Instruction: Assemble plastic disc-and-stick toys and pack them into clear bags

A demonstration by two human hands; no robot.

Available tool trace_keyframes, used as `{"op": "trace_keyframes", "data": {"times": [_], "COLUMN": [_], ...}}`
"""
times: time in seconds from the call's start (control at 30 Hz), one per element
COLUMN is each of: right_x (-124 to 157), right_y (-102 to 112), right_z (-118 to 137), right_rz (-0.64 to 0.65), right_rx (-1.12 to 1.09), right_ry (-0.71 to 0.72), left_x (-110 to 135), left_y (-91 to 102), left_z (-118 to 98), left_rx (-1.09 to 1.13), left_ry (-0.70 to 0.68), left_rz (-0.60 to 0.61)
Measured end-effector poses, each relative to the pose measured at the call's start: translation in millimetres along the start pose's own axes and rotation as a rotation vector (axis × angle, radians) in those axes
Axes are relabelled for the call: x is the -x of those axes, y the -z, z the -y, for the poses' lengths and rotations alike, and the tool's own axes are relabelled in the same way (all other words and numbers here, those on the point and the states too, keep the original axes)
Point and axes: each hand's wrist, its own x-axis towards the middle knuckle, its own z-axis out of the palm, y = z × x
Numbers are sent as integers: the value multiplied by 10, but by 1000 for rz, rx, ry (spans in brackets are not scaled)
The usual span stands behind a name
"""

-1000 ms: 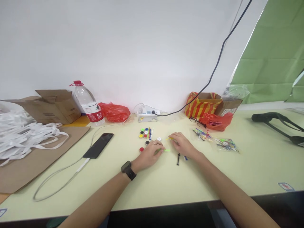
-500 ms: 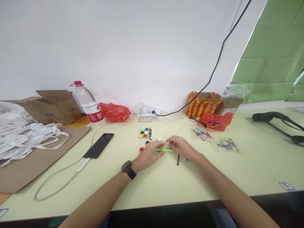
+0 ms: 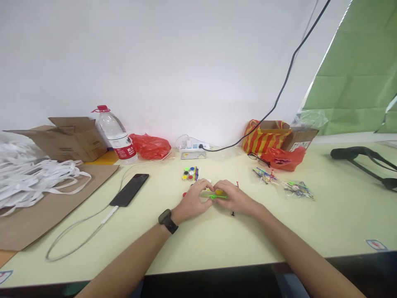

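Observation:
Close together over the table, my left hand [image 3: 194,199] and my right hand [image 3: 235,198] have curved fingers, with their fingertips meeting. A thin bright green plastic stick [image 3: 218,197] lies across between the thumbs and fingers of both hands. Just behind it, a yellow round piece [image 3: 219,192] shows by my right fingers. A red round piece [image 3: 184,194] peeks out left of my left hand, and a white one is partly covered behind the fingers. Beside my right hand are the end of a black stick [image 3: 233,213] and a red stick tip [image 3: 237,184].
Farther back lie colored discs and sticks [image 3: 190,174] in a group. Small parts bags [image 3: 297,189] are to the right, a phone [image 3: 129,190] on a cable to the left. A power strip [image 3: 194,147], water bottle [image 3: 116,136], cardboard box [image 3: 68,138] and red bag [image 3: 150,146] line the wall.
Both hands have drawn together until their fingertips meet. The green stick has shifted slightly right, and my right hand now covers most of the black stick.

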Motion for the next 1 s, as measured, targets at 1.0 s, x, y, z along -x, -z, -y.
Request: {"op": "trace_keyframes", "data": {"times": [1.0], "right_x": [86], "right_y": [490], "right_z": [-513], "right_rz": [-231], "right_rx": [604], "right_ry": [-454], "left_x": [-2], "left_y": [-46], "left_z": [201], "left_rx": [-163], "left_ry": [75], "left_rz": [-125]}}
